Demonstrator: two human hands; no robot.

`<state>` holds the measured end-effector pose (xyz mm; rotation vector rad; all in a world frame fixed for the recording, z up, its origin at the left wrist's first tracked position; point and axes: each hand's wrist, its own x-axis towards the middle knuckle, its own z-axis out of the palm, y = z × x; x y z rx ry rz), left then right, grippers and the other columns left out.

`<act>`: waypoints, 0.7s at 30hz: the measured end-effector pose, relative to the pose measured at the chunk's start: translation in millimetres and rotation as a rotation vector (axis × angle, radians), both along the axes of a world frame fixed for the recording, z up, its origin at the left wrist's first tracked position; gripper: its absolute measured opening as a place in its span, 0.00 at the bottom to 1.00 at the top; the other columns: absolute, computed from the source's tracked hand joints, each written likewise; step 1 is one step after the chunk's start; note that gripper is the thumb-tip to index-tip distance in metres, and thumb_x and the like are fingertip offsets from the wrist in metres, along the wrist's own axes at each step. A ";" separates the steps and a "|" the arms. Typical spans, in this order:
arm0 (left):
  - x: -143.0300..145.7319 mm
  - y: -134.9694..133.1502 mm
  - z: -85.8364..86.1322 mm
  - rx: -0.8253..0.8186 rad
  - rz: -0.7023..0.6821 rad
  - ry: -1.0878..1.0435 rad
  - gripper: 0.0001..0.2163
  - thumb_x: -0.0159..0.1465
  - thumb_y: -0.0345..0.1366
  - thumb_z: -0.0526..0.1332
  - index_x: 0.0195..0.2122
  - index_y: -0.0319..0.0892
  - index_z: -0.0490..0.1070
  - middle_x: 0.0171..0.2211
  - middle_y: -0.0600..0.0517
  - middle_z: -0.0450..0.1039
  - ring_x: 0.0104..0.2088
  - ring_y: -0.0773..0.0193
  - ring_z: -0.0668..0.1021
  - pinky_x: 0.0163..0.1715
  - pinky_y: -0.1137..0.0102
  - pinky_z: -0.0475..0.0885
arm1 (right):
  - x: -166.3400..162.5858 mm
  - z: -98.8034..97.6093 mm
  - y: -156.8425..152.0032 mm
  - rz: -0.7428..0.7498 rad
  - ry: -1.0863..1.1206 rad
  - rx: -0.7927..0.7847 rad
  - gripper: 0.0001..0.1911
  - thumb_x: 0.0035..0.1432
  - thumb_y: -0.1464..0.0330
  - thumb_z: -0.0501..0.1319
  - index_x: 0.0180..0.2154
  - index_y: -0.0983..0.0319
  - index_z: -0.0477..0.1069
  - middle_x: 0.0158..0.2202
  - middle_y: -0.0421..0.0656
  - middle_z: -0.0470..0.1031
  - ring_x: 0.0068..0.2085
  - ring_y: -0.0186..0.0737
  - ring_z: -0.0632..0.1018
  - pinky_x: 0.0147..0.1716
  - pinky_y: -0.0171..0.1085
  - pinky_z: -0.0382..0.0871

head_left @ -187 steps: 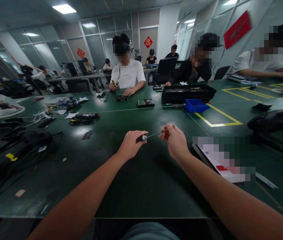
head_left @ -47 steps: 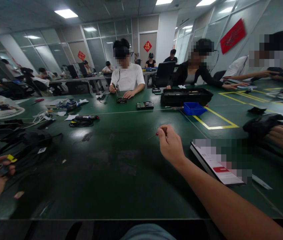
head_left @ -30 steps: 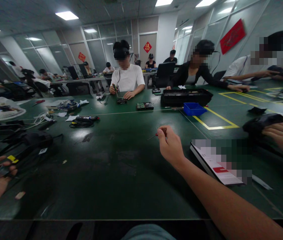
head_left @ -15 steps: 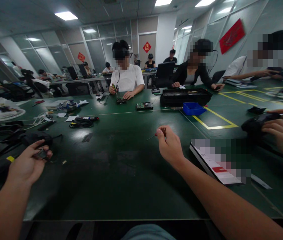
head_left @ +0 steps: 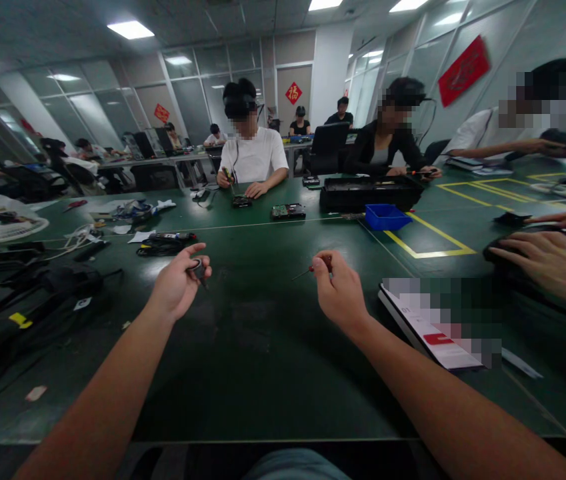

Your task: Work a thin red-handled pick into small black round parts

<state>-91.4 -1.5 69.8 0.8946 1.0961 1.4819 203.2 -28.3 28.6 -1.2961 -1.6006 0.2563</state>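
Observation:
My left hand (head_left: 177,285) is above the green table, left of the middle, with its fingers curled round a small dark grey object (head_left: 197,269). That object looks rounded, with a thin dark piece sticking out below; its kind I cannot make out. Across from it, my right hand (head_left: 339,287) grips a small screwdriver (head_left: 304,273) by its reddish handle. The thin shaft points left and slightly down, and most of the handle is hidden in the fist. A gap of table lies between the two hands, so the screwdriver and the grey object are apart.
A box with a white and red face (head_left: 433,330) lies beside my right forearm. Beyond are a blue tray (head_left: 387,218), a long black bin (head_left: 370,195) and a circuit-board device (head_left: 288,211). Coiled black cables (head_left: 163,245) lie left. A co-worker's hands (head_left: 553,267) are at right.
My left hand has moved right, from over the black gear at the left towards the middle, carrying the grey object. My right hand and the screwdriver have stayed almost in place.

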 end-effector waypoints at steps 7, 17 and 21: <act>63.0 9.4 -15.0 0.123 -0.318 0.047 0.18 0.52 0.25 0.57 0.44 0.40 0.73 0.32 0.48 0.69 0.30 0.61 0.72 0.35 0.63 0.67 | -1.0 0.4 -1.4 -0.003 0.003 0.012 0.11 0.70 0.61 0.51 0.39 0.58 0.68 0.33 0.44 0.77 0.34 0.44 0.77 0.33 0.40 0.65; 114.1 1.3 -77.5 0.293 -0.445 0.705 0.21 0.55 0.23 0.62 0.50 0.45 0.67 0.43 0.43 0.70 0.42 0.53 0.72 0.46 0.53 0.65 | -2.3 3.2 -4.6 0.031 -0.044 -0.036 0.11 0.69 0.60 0.52 0.41 0.59 0.69 0.35 0.45 0.78 0.36 0.45 0.77 0.34 0.40 0.66; 102.8 6.9 -85.6 0.403 -0.444 0.821 0.13 0.61 0.26 0.61 0.46 0.44 0.71 0.45 0.40 0.71 0.47 0.49 0.72 0.51 0.49 0.64 | -3.0 4.7 -4.1 0.038 -0.068 -0.052 0.11 0.69 0.62 0.52 0.40 0.59 0.70 0.34 0.44 0.78 0.36 0.44 0.78 0.36 0.41 0.66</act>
